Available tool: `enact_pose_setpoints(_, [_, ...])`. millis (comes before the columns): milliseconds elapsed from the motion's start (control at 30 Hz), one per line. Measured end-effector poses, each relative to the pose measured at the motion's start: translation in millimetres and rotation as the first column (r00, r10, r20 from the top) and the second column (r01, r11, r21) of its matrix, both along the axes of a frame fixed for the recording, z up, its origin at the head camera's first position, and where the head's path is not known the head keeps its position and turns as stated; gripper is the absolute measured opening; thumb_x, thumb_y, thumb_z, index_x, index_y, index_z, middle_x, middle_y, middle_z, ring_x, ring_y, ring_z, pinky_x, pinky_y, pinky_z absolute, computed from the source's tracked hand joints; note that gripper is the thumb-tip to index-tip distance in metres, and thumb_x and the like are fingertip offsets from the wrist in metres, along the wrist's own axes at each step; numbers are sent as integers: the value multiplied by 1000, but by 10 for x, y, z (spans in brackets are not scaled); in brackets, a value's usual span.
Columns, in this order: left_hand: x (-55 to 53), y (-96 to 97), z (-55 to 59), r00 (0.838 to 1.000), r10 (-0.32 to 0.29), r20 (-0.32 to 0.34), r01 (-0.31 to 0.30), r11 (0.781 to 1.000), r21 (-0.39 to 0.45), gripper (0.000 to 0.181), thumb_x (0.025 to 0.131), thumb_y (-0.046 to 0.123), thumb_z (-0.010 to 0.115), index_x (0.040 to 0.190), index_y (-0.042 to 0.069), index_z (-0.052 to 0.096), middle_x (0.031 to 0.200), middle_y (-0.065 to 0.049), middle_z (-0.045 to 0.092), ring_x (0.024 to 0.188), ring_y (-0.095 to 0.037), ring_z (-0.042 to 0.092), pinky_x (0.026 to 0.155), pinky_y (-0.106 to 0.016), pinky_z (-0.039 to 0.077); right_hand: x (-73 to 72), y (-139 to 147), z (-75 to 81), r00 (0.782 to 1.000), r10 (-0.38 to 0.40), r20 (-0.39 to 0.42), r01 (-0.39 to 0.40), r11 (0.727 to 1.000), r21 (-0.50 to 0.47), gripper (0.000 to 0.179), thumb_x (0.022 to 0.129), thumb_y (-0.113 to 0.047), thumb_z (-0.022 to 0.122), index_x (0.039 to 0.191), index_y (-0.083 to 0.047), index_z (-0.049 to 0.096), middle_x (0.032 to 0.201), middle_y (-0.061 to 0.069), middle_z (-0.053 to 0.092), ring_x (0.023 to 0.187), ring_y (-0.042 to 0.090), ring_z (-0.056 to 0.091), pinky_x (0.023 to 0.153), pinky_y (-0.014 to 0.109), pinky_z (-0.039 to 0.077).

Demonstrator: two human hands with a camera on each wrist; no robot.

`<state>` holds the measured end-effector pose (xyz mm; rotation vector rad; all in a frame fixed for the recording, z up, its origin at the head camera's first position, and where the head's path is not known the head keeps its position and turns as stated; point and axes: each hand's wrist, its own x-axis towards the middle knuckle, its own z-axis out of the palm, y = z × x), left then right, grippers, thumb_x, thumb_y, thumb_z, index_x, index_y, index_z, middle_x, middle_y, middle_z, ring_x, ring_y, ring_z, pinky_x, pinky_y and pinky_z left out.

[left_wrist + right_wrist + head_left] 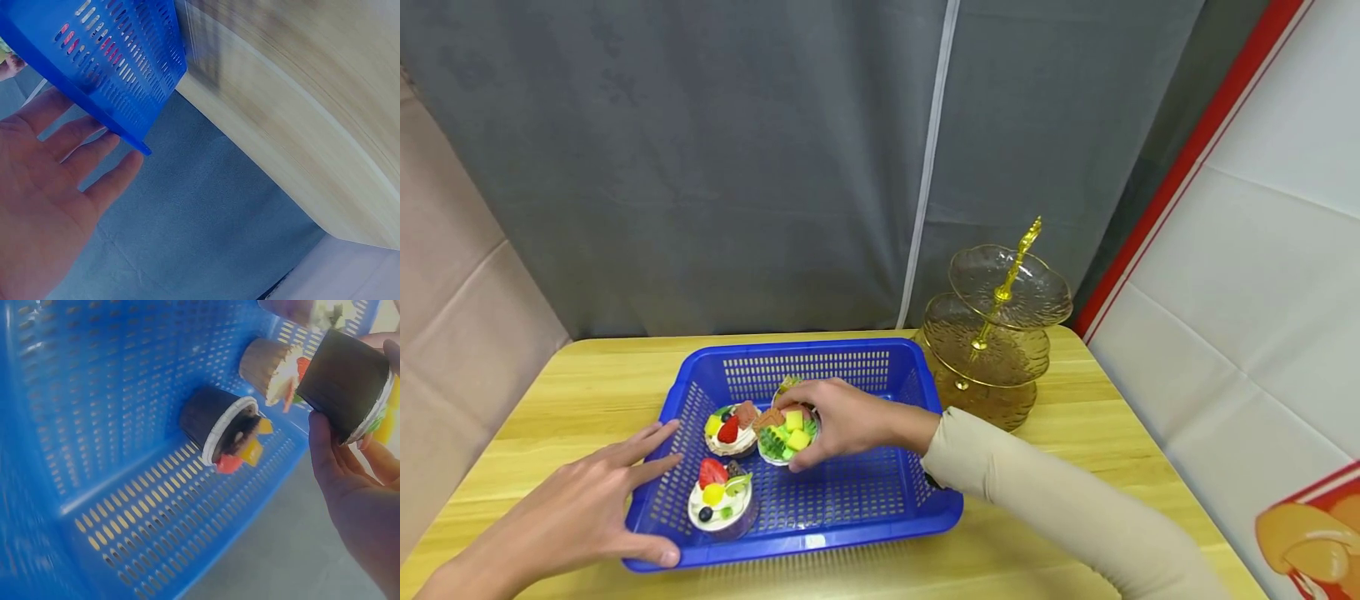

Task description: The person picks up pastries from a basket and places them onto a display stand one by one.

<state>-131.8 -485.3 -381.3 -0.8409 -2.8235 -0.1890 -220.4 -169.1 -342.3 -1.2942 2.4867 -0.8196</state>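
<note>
My right hand (pixel 842 421) pinches a toy cupcake (pixel 786 437) with green topping, yellow cubes and a biscuit piece, over the blue plastic basket (pixel 820 542). In the right wrist view its dark cup (pixel 344 381) is tilted between thumb and fingers, raised from the basket floor. Left of it sits a strawberry-topped cupcake (pixel 730 432); nearer the front is a cream-topped one in a purple cup (pixel 722 504). Another dark-cupped cupcake (pixel 215 425) is mostly hidden behind my right hand in the head view. My left hand (pixel 583 504) rests at the basket's left rim, fingers extended.
A three-tier glass cake stand (pixel 985 342) with gold stem and rims stands just beyond the basket's right side. The wooden table (pixel 587 383) meets a grey curtain (pixel 737 167) at the back. White panels flank both sides.
</note>
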Motion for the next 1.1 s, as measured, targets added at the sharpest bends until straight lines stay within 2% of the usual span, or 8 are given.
enact_pose_setpoints(333, [11, -2, -12, 1000, 7, 5, -7, 1000, 12, 102, 53, 82, 74, 119, 4, 73, 146, -20, 48, 111, -51, 60, 73, -61, 54, 74, 207, 233, 1000, -6, -25, 6, 1000, -28, 67, 72, -32, 89, 130, -8, 64, 118, -2, 66, 101, 4, 57, 86, 16, 47])
enact_pose_setpoints(500, [10, -4, -12, 1000, 2, 2, -3, 1000, 19, 102, 53, 81, 75, 119, 3, 73, 147, -20, 47, 111, -52, 59, 74, -61, 54, 128, 348, 333, 998, -39, -47, 38, 999, -36, 70, 73, -35, 88, 133, -11, 62, 117, -6, 65, 100, 4, 56, 85, 22, 50])
enact_pose_setpoints(733, [2, -14, -21, 1000, -7, -13, 7, 1000, 27, 103, 53, 81, 75, 119, 3, 72, 146, -20, 47, 111, -52, 59, 74, -62, 53, 154, 605, 447, 997, -58, -58, 52, 993, -102, 66, 73, -33, 89, 131, -12, 63, 114, -7, 64, 97, 6, 58, 81, 25, 53])
enact_pose_setpoints(1100, [-6, -1, -26, 1000, 12, 24, -12, 1000, 3, 103, 53, 82, 74, 120, 4, 72, 147, -20, 46, 110, -52, 60, 73, -62, 53, 162, 1168, 736, 971, -220, -89, 206, 967, -150, 66, 74, -34, 89, 131, -14, 63, 110, -8, 64, 93, 11, 60, 81, 34, 55])
